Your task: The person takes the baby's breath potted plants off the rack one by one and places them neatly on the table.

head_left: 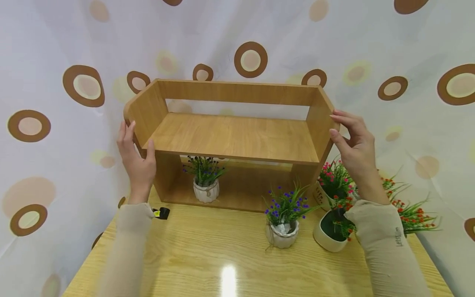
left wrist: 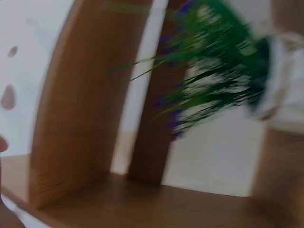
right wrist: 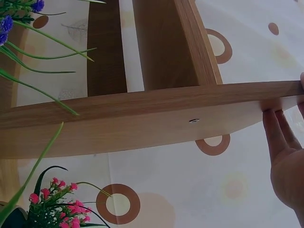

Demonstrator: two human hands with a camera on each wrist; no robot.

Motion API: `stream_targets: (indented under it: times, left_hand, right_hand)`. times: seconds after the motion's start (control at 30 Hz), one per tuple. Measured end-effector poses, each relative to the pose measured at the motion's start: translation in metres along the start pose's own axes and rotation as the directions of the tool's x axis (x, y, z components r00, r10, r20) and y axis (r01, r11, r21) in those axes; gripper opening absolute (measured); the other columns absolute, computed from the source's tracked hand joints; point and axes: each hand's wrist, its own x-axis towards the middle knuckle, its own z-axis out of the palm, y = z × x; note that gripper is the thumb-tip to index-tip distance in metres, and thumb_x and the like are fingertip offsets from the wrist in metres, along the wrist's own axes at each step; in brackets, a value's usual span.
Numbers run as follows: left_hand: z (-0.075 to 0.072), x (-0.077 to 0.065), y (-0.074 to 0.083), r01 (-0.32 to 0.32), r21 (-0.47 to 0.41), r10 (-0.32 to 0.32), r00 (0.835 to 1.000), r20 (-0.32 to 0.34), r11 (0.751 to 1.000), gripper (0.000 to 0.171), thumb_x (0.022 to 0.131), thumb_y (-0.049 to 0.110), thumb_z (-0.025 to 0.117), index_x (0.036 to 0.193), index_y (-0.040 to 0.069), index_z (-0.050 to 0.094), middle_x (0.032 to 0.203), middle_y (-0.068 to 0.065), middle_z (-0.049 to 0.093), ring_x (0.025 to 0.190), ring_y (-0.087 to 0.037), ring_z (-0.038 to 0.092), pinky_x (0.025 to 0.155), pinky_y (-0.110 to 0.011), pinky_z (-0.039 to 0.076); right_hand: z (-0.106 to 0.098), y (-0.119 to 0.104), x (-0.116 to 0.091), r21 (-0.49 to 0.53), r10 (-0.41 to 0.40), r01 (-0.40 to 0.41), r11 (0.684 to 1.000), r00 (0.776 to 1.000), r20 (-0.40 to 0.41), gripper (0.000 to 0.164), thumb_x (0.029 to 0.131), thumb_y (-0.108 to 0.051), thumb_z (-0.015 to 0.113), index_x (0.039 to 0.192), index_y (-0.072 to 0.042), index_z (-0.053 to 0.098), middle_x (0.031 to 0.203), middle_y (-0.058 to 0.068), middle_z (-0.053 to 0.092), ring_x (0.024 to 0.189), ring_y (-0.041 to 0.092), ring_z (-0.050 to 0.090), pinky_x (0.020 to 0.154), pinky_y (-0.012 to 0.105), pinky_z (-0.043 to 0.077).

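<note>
A two-tier wooden desktop shelf stands at the back of the table. My left hand holds its left side panel, thumb on the inner side and fingers outside. On the right, my right hand pinches the front edge of the other side panel; in the right wrist view its fingers press the outer face. Inside the lower compartment, toward the left, sits a white potted plant with dark purple flowers; its leaves look blurred in the left wrist view. The upper board bears nothing.
A second purple-flowered pot stands before the shelf's right end. Beside it are a white pot with red-orange flowers and a pink-flowered pot. A small black-and-yellow object lies on the table at left. A patterned curtain hangs behind.
</note>
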Motion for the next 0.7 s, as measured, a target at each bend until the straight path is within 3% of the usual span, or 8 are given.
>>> stream_targets:
  times: [0.13,0.33,0.43,0.5,0.53,0.6,0.7]
  left_hand:
    - [0.007,-0.035,-0.004,-0.049,-0.003,0.049,0.998,-0.028,0.999,0.055,0.098,0.018,0.065,0.150,0.016,0.047,0.164,-0.013,0.035,0.154,-0.023,0.029,0.127,-0.045,0.028]
    - [0.022,-0.084,-0.012,-0.070,-0.130,0.079,0.995,0.068,0.989,0.064,0.092,-0.003,0.070,0.150,0.004,0.045,0.155,-0.018,0.045,0.144,-0.020,0.041,0.121,-0.034,0.036]
    - [0.026,-0.102,-0.015,-0.014,-0.154,0.036,0.989,0.144,0.988,0.066,0.090,-0.005,0.072,0.149,0.001,0.045,0.152,-0.020,0.047,0.142,-0.025,0.045,0.119,-0.039,0.040]
    - [0.026,-0.111,-0.017,0.077,-0.154,-0.041,0.973,0.226,0.985,0.066,0.093,0.004,0.074,0.151,0.005,0.043,0.152,-0.018,0.047,0.141,-0.030,0.045,0.118,-0.049,0.040]
    - [0.026,-0.116,-0.018,0.138,-0.144,-0.093,0.955,0.282,0.980,0.067,0.094,0.010,0.074,0.153,0.006,0.042,0.153,-0.018,0.046,0.142,-0.034,0.044,0.118,-0.053,0.038]
    - [0.027,-0.122,-0.021,0.267,-0.121,-0.199,0.893,0.403,0.956,0.073,0.096,0.020,0.073,0.158,0.008,0.035,0.158,-0.018,0.041,0.145,-0.038,0.039,0.118,-0.061,0.035]
    - [0.031,-0.130,-0.025,0.435,-0.067,-0.324,0.756,0.568,0.898,0.091,0.095,0.032,0.075,0.165,0.015,0.019,0.167,-0.015,0.028,0.152,-0.039,0.030,0.123,-0.062,0.031]
  right_hand:
    - [0.001,0.001,0.000,-0.049,0.002,-0.002,0.999,1.000,-0.001,0.035,0.099,0.003,0.062,0.134,0.003,0.064,0.146,0.006,0.055,0.147,0.022,0.045,0.099,0.013,0.053]
    - [0.001,0.000,0.001,-0.088,0.003,-0.004,0.996,1.000,-0.005,0.035,0.100,0.001,0.062,0.135,0.002,0.063,0.147,0.006,0.054,0.147,0.022,0.044,0.099,0.013,0.053]
    - [0.001,0.000,0.000,-0.094,0.002,-0.002,0.996,1.000,-0.004,0.035,0.100,0.001,0.062,0.135,0.002,0.063,0.148,0.005,0.054,0.148,0.022,0.043,0.099,0.014,0.053]
    - [0.002,0.001,0.000,-0.092,0.001,-0.001,0.996,1.000,-0.002,0.035,0.100,0.001,0.062,0.135,0.002,0.063,0.148,0.005,0.053,0.149,0.023,0.043,0.099,0.014,0.053]
    - [0.002,0.001,0.000,-0.090,0.000,0.000,0.996,1.000,-0.003,0.035,0.100,0.001,0.062,0.135,0.002,0.063,0.148,0.005,0.053,0.149,0.023,0.042,0.099,0.014,0.053]
    - [0.002,0.001,0.000,-0.080,0.000,0.000,0.997,1.000,-0.002,0.035,0.100,0.001,0.062,0.135,0.003,0.062,0.148,0.005,0.053,0.149,0.023,0.042,0.099,0.014,0.053]
    - [0.002,0.002,-0.001,-0.077,0.002,-0.003,0.997,1.000,-0.004,0.035,0.100,0.001,0.062,0.135,0.002,0.062,0.148,0.005,0.053,0.149,0.023,0.042,0.099,0.014,0.053]
